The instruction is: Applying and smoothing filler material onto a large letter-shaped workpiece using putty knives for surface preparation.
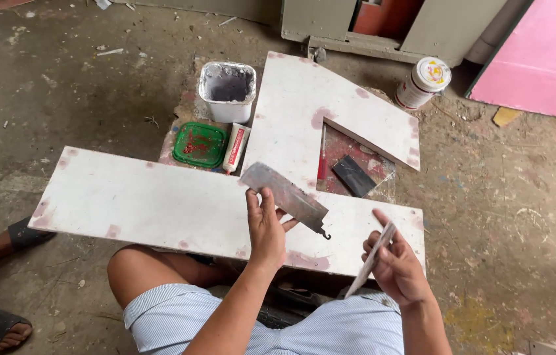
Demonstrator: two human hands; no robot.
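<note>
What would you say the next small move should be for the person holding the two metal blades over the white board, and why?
Probably wipe the thin blade in the right hand across the wide scraper in the left hand. Both are raised clear of the white board, the scraper's face looks smeared grey, and the putty tub stands open behind the board, so cleaning or loading the scraper seems likeliest.

The angular board [192,204] is white with faded pink patches along its edges. The scraper blade [284,195] is dull grey. A green lid [200,144] carries red smears, the tub [227,91] is white and grey-stained inside, and the shorts [179,315] are pale blue pinstripe.
</note>
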